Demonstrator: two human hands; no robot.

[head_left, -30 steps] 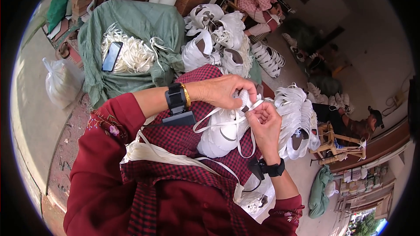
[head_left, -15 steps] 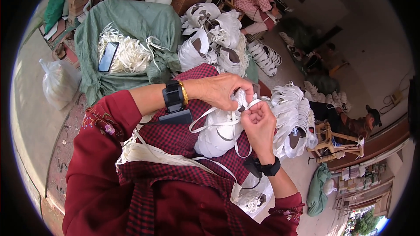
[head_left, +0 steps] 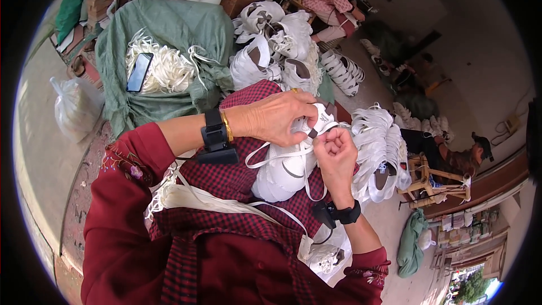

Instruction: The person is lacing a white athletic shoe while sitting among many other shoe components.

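While my left hand point(head_left: 282, 116) pinches the white shoe point(head_left: 276, 178) near its tongue point(head_left: 324, 116) and my right hand point(head_left: 336, 155) its lace point(head_left: 258, 164), I judge both light and soft, best held there.

L fingers point(head_left: 307, 112) shifted L | shoe tongue point(head_left: 324, 115) now more exposed, dk print vis

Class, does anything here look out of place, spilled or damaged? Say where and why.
The smartphone looks out of place: toward the upper left, it lies on a heap of white shoelaces on green fabric, a device amid lacing material. No clear spill or damage shows.
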